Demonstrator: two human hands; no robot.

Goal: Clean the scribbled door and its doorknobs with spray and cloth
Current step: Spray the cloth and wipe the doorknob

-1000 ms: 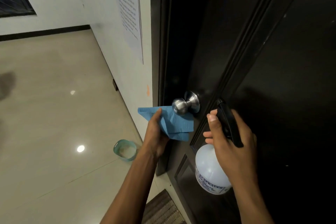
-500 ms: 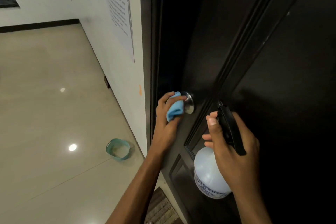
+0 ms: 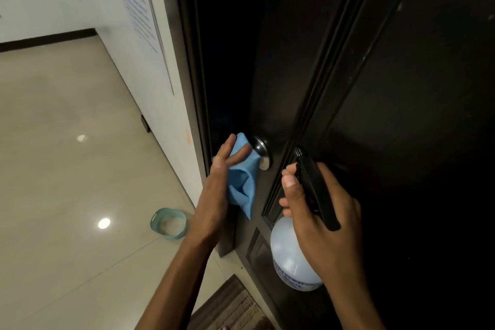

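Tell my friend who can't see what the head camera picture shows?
A person's left hand presses a blue cloth over a silver doorknob on a dark door. Their right hand holds a spray bottle.

Left hand [image 3: 214,190] presses with straight fingers [image 3: 235,157]; right hand [image 3: 321,211] curls, gripping.

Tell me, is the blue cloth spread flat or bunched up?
Bunched up. The blue cloth is wrapped over the doorknob under the left hand, with creased folds hanging below.

2 bare forearms, left hand [image 3: 214,195] and right hand [image 3: 321,211] ungloved, no sleeves visible.
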